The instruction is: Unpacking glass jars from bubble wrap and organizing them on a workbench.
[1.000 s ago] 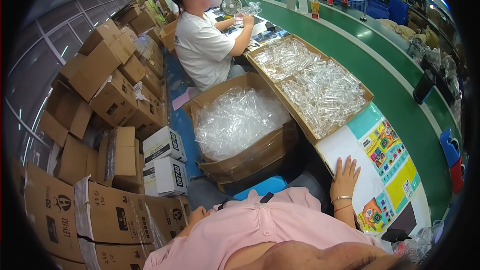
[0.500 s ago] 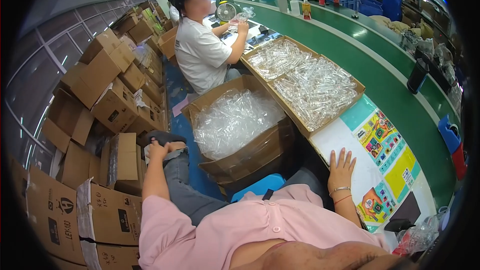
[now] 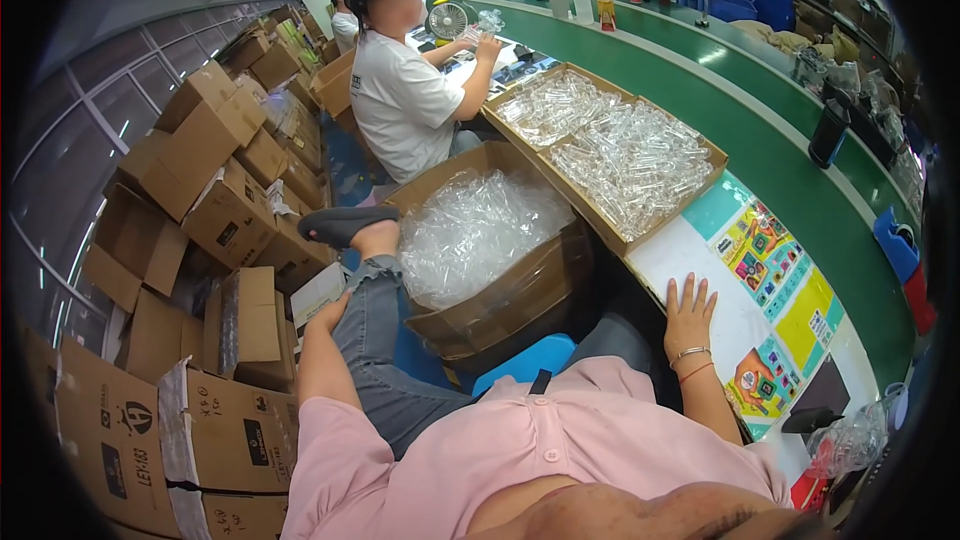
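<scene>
My right hand [image 3: 690,318] lies flat with fingers spread on the white tabletop [image 3: 668,258], holding nothing. A bracelet circles its wrist. Printed colourful sheets [image 3: 755,270] lie just right of it. My left hand [image 3: 328,314] is at the lower part of my raised left leg, against the grey jeans [image 3: 372,325]; its fingers are mostly hidden there. The foot of that leg, in a dark grey slipper [image 3: 340,227], is lifted beside a large carton [image 3: 500,312] full of clear plastic pieces [image 3: 480,240].
Two shallow cardboard trays of clear plastic parts [image 3: 635,175] sit on the table ahead. Beyond them a co-worker [image 3: 410,100] handles a clear item near a small fan [image 3: 447,20]. Stacked cartons [image 3: 215,415] line the left. A green conveyor [image 3: 770,210] curves along the right.
My left foot has risen and moved forward beside the carton. My left hand has shifted from near the slipper to the lower leg. My right hand stays flat on the table.
</scene>
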The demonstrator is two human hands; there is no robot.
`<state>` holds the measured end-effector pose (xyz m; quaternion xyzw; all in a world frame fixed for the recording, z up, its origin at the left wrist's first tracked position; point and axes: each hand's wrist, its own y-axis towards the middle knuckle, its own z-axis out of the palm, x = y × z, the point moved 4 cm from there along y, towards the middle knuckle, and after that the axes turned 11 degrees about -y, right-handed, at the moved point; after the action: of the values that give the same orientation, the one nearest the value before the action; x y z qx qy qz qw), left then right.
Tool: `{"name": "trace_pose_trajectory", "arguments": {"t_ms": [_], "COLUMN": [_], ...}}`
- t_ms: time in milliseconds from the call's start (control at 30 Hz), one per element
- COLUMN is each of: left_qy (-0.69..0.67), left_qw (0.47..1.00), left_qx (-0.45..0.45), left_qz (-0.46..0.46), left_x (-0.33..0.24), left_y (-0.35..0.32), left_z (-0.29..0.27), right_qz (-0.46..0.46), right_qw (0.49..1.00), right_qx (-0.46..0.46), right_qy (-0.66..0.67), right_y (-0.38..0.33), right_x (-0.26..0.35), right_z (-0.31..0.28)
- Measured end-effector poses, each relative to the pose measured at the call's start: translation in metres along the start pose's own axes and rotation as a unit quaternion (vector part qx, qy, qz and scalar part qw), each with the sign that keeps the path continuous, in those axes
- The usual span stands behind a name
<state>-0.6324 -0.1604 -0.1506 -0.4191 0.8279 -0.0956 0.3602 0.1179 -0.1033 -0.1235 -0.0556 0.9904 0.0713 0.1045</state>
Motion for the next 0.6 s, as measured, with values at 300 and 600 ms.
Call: {"name": "trace_pose_trajectory", "arguments": {"t_ms": [300, 600], "left_qy": [0.144, 0.186], "left_qw": [0.984, 0.964], "left_qx": [0.020, 0.026], "left_qz": [0.099, 0.188], "left_x": [-0.126, -0.194], "left_y": [-0.079, -0.104], "left_z": [0.039, 0.070], "right_qz": [0.018, 0.020], "right_qw": [0.999, 0.999], "right_qx": [-0.036, -0.032], "right_qy": [0.024, -0.020], "right_y": [-0.010, -0.007], "right_x": [-0.005, -0.001], "right_z": [-0.012, -0.006]}}
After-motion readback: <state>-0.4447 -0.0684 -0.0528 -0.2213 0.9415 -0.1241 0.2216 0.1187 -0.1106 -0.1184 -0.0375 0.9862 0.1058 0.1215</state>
